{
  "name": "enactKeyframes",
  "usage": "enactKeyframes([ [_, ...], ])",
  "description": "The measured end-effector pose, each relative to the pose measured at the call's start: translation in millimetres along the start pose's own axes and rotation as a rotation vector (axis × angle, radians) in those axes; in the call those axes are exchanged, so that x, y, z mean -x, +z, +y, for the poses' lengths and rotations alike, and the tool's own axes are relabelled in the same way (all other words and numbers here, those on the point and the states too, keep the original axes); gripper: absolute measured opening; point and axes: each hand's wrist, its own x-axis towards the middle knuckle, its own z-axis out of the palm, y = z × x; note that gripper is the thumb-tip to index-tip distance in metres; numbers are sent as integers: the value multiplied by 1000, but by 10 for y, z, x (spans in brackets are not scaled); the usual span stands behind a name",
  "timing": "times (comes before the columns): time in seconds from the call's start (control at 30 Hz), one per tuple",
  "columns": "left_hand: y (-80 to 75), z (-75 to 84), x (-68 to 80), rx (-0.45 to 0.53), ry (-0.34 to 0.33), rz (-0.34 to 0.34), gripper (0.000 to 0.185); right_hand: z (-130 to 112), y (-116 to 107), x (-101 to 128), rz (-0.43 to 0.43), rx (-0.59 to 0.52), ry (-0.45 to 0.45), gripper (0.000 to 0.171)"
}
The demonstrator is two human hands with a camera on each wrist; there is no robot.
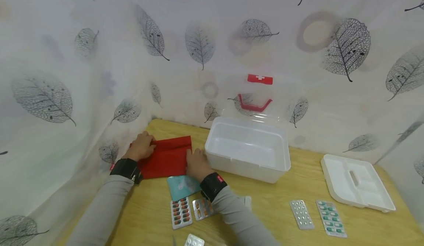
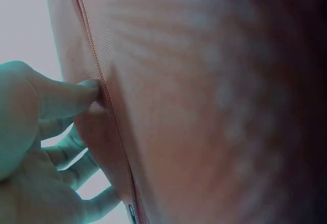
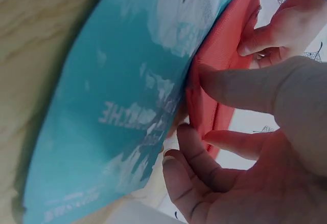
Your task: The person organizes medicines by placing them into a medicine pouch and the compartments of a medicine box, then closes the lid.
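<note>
Fabric, red and soft, makes up the flat zippered pouch (image 1: 166, 157) lying near the worktop's far left corner, beside the open white plastic box (image 1: 247, 148). Left hand (image 1: 141, 145) pinches its zipper edge; right hand (image 1: 197, 164) pinches the opposite end. It looks light and floppy, so the seam beside the zipper seems the firmest hold.
</note>
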Motion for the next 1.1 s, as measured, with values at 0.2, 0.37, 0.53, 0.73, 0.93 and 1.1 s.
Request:
enactKeyframes([
  [0.2,-173,52,90,36,67,79,18,-38,-102,57,43,-8,-7,59],
  [0.37,-404,118,313,99,151,157,14,-41,-230,136,144,-26,-69,73],
  [0.53,-667,298,581,125,165,194,14,13,-428,247,156,-253,-87,67],
  [0.73,-924,587,855,168,187,231,15,70,-757,425,236,-439,-85,44],
  [0.93,-1021,929,1141,265,228,136,16,164,-1065,675,367,-608,-118,31],
  [1.1,-1050,1266,1345,268,357,21,15,300,-1267,974,479,-642,-45,27],
])
